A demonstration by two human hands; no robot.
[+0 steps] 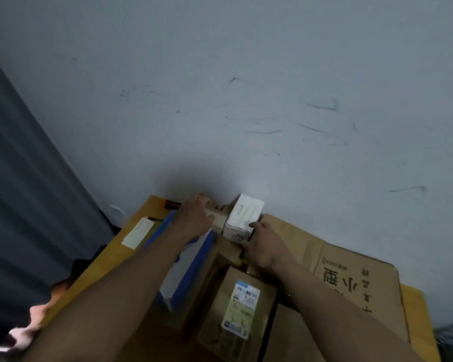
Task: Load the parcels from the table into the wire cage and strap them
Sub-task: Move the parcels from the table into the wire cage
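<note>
Overhead, right hand (pixel 264 246) fingers (pixel 254 225) gripping white box (pixel 242 218), left hand (pixel 194 212) curled over tan box (pixel 219 220), cardboard (pixel 298 239) printed 小型.

The scene is covered by a single wide-angle view, taken from a camera worn on the head, above and behind the hands. It is aimed forward and steeply down. Both forearms are seen running in from the bottom edge to the left hand (pixel 194 214) and the right hand (pixel 263 248), with a white carton (pixel 242 218) between them. The hands are viewed from near, low in the frame. Beyond them, most of the frame is filled by a scuffed pale wall (pixel 272 87). A grey curtain (pixel 24 178) is caught outward of the left hand.
</note>
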